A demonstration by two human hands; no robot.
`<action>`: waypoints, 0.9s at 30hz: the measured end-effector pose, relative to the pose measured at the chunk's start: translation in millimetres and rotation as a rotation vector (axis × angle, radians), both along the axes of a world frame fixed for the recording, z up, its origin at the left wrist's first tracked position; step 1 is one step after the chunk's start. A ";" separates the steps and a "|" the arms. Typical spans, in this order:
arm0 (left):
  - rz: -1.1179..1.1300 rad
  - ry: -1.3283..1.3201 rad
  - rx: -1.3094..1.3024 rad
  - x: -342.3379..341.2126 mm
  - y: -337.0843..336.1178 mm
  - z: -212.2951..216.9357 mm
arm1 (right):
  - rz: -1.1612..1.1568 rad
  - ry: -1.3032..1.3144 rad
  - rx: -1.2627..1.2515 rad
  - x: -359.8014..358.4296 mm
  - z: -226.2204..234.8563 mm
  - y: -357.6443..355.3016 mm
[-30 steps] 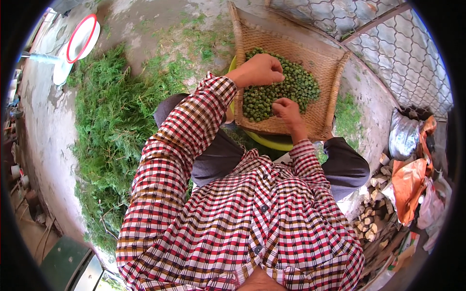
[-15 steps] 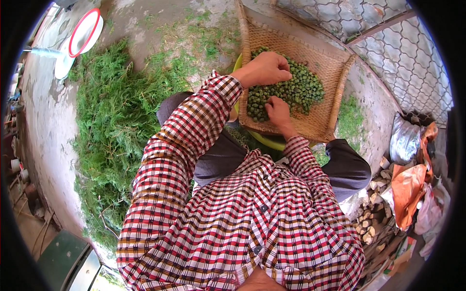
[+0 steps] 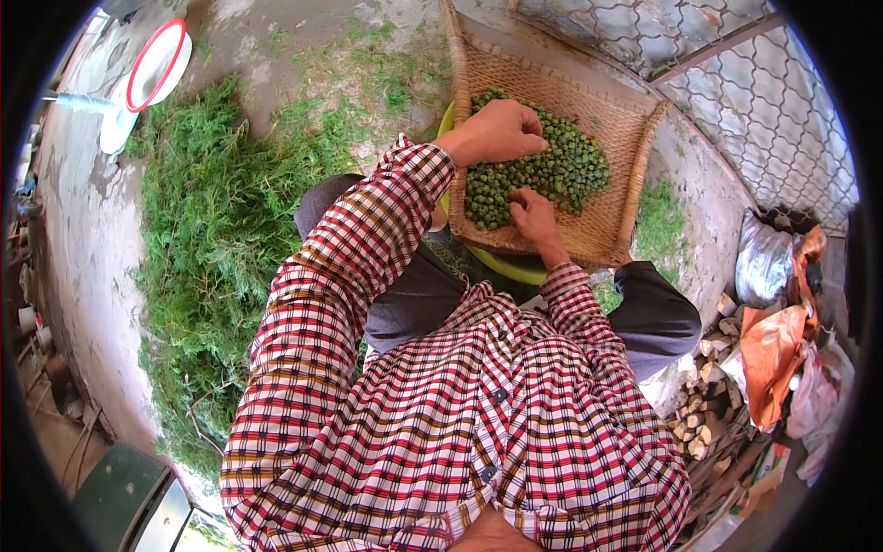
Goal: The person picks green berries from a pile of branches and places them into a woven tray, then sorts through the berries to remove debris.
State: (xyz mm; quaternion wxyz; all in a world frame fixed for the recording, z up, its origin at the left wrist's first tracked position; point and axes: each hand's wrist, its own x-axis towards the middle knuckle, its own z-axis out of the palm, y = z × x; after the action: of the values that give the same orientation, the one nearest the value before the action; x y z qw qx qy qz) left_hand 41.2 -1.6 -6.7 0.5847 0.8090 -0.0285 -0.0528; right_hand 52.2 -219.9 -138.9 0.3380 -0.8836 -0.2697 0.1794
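A woven wicker basket (image 3: pixel 618 110) lies between my knees on top of a yellow-green basin (image 3: pixel 512 267). Small, round, knobbly green seed cones (image 3: pixel 581 164) are spread over its left and middle part. My left hand (image 3: pixel 499 134) hangs over the heap from the left, its fingers curled and thumb pressed toward the forefinger. Lower down, at the near edge of the cones, my right hand (image 3: pixel 537 221) has its fingertips drawn together close to them. Whatever either hand pinches is too small or hidden to make out.
A large pile of cut green conifer branches (image 3: pixel 202 248) covers the ground at my left. Beyond it stands a white basin with a red rim (image 3: pixel 158 64). On the right are split firewood (image 3: pixel 704 405), an orange sack (image 3: pixel 771 359) and a wire-mesh fence (image 3: pixel 763 110).
My right hand has shifted slightly to the right and down over the cones. My left hand keeps nearly the same place and curled pose. The whole view has drifted a little.
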 end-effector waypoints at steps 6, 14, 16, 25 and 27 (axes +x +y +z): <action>-0.015 0.067 0.008 -0.7 3.6 7.3 | -0.201 0.306 0.121 24.7 25.3 -9.0; -0.028 -0.027 0.074 -2.6 3.6 6.6 | -0.888 0.608 1.251 88.5 50.2 -97.7; -0.041 -0.038 0.087 -2.0 3.1 4.4 | -0.754 0.554 0.950 63.7 51.6 -69.7; -0.318 -0.069 0.997 -13.2 -4.3 -25.0 | 0.315 -0.299 -0.203 -7.6 6.3 25.1; -0.439 -0.013 1.139 -17.8 -4.6 -19.9 | 0.250 -0.160 -0.302 -6.0 16.0 28.6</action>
State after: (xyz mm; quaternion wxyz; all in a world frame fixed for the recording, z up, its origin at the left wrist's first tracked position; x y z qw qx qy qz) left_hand 23.4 -6.2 -26.7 0.0355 0.9701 -0.1655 -0.1741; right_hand 46.2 -191.3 -122.8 0.1544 -0.8953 -0.3733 0.1875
